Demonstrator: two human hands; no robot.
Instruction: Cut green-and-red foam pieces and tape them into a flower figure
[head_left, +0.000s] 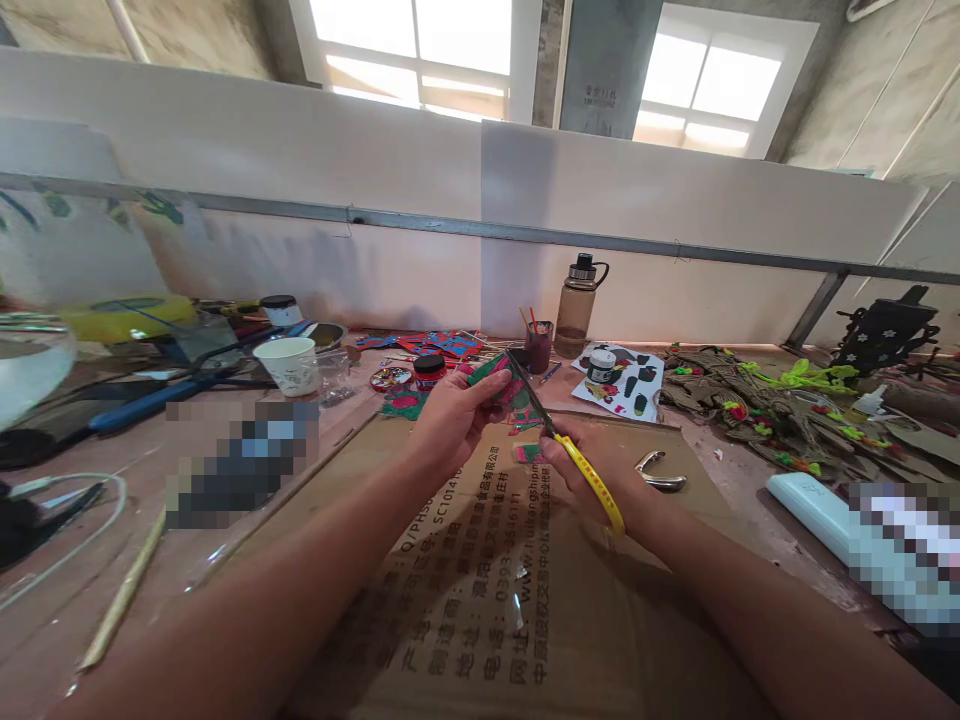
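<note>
My left hand (457,410) pinches a small green and pink painted piece (516,394), whose material I cannot make out. In my right hand (589,465) are scissors (589,480) with yellow handles, their dark blades pointing up and left against the painted piece. Beneath both hands lies a flattened cardboard sheet (480,640) with printed characters. Small green and pink scraps (531,455) rest on it near my right fingers. More green painted material (405,404) lies just beyond my left hand.
A metal clipper-like tool (664,482) lies right of my right hand. Behind stand a paint jar (430,372), a dark cup (538,348) with sticks and a water bottle (576,310). A paper cup (287,366) is at left; brown and neon-coloured craft pieces (757,405) pile up at right.
</note>
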